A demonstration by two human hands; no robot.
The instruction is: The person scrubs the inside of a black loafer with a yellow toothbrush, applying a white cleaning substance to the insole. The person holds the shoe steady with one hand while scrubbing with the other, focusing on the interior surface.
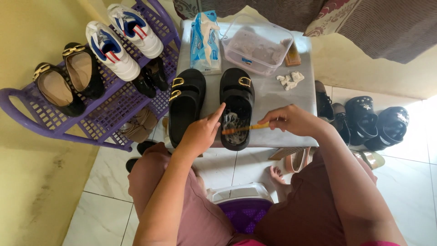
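Two black sandals (pixel 211 107) on grey surface (pixel 291 102) | right hand (pixel 293 119) fingers clenched on orange brush (pixel 243 128), bristles in soapy right sandal (pixel 236 109) | left hand (pixel 200 133) loosely curled, forefinger steadying rim | likely light, rubbery, slippery wet; hold by sidewall

- Two sandals lie side by side on the tabletop (pixel 282 98): the left sandal (pixel 185 105), the right sandal (pixel 236 107).
- Behind the left sandal stands a tissue pack (pixel 205 41); right of it, a lidded container (pixel 257 45).
- Crumpled tissue (pixel 290 80) lies right of the right sandal.
- A shoe rack (pixel 104 114) with shoes on it stands left of the tabletop.
- More shoes (pixel 364 120) sit on the floor to the right.
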